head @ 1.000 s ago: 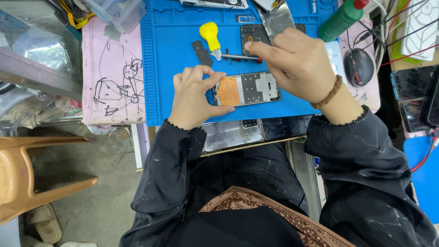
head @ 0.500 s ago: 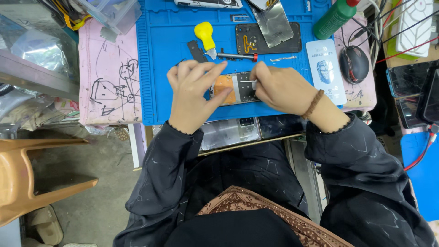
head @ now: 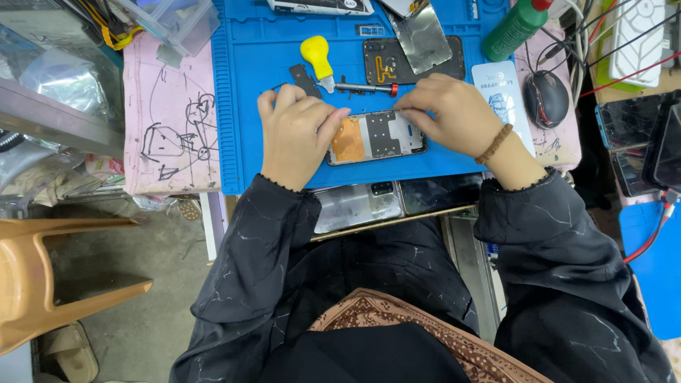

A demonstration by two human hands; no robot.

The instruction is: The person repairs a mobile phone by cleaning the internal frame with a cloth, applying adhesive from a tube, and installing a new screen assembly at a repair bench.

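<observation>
Blue mat on cluttered workbench

white packet beside mouse

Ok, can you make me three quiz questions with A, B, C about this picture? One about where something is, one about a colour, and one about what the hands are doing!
1. Where does the opened phone lie?
A. on the blue mat
B. on the floor
C. on the tan plastic chair

2. What colour is the handle of the small tool above the phone?
A. red
B. yellow
C. white

3. What are the hands doing?
A. both resting in the lap
B. one holds the green bottle
C. both touch the phone

Answers:
1. A, the phone sits flat on the mat.
2. B, the handle is bright yellow.
3. C, the left hand steadies the phone's left end and the right hand has fingertips on its top edge.
</observation>
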